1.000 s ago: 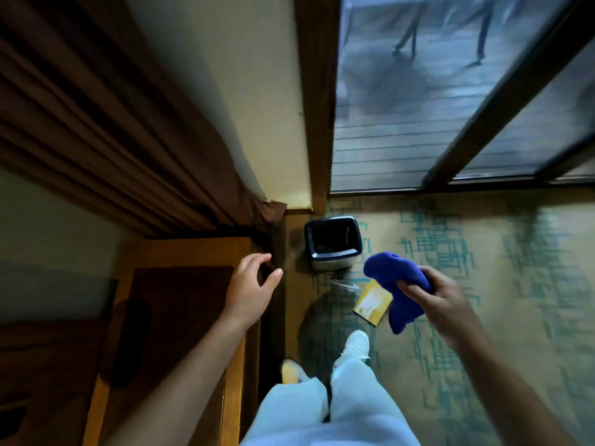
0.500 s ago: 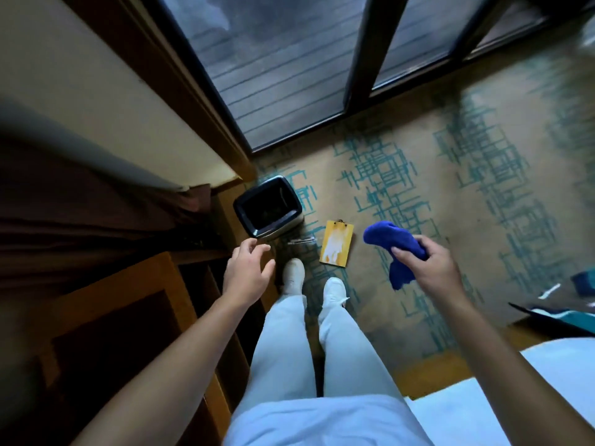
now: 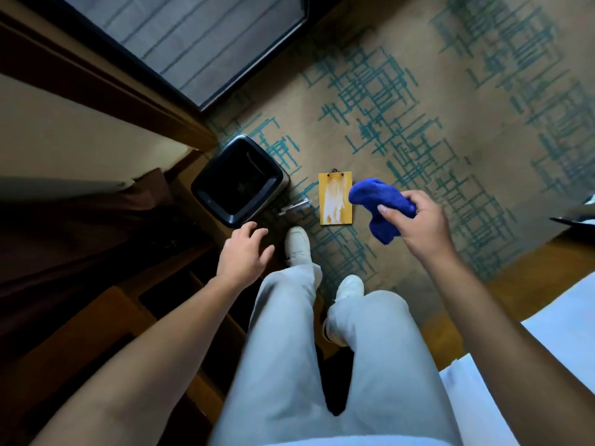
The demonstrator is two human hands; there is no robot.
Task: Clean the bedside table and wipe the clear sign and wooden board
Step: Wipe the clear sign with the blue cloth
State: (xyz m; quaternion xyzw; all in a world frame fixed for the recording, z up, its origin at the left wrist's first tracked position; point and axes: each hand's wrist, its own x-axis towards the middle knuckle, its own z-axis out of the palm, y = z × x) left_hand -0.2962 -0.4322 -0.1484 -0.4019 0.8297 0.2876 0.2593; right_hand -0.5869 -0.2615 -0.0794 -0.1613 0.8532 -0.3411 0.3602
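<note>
At the right of the view, above the carpet, the right hand (image 3: 418, 220) pinches a bunched blue cloth (image 3: 380, 206) between thumb and fingers, while the left hand (image 3: 246, 252) hangs empty with fingers loosely spread near the black bin (image 3: 238, 181). The wooden board (image 3: 335, 198) lies flat on the carpet (image 3: 450, 107) just left of the cloth, and the clear sign (image 3: 296, 207) (only a faint glint) lies between board and bin. The step appears to be picking these up to wipe them; bending low and taking the board with the free hand would keep the cloth ready. The bedside table (image 3: 80, 317) sits dark at near left, its top cut off, and the pale patch on the board may be glare or a smear.
</note>
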